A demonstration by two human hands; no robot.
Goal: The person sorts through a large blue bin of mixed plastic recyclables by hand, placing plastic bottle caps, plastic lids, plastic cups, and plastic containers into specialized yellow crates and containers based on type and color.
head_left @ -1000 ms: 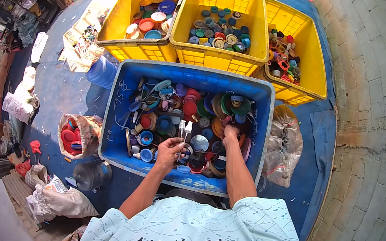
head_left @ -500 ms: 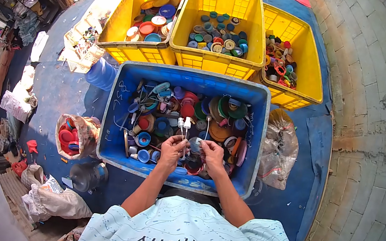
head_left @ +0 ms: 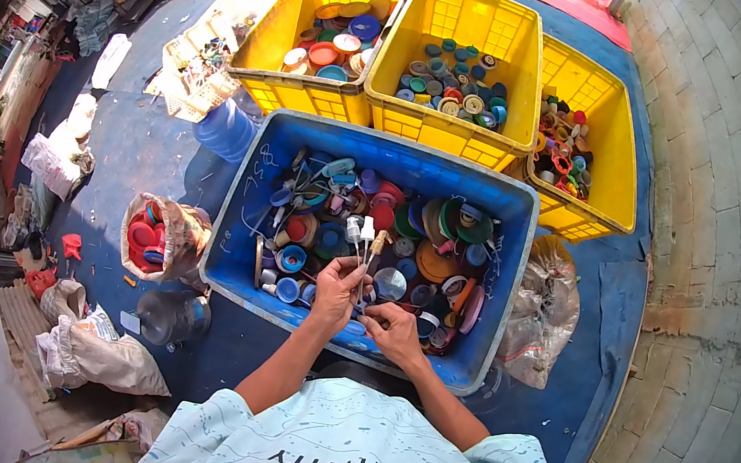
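Straight under both hands sits the one blue bin (head_left: 243,211), still heaped with mixed caps and lids across its whole floor, so by my reading the bulk of the sorting is left to do; beyond the hands stand three yellow crates, and each already carries a layer: the left crate (head_left: 276,47) holds broad lids in orange, blue and white, the middle crate (head_left: 435,130) holds small round caps, mostly blue and teal, the right crate (head_left: 617,174) holds a tangle of red, black and mixed small pieces; none is anywhere near full, so I judge the job early to midway; off to the left of the hands one open sack (head_left: 158,237) shows red lids, and one clear water jug (head_left: 171,316) lies on the floor just nearer the person; to the right of the hands one clear plastic bag (head_left: 544,308) slumps against the bin; now the small stuff: the left hand (head_left: 338,287) is closed around a bunch of pump sprayer heads (head_left: 365,231), three as far as I can count, nozzles up over the bin; the right hand (head_left: 394,325), just beside it, pinches at their lower ends.
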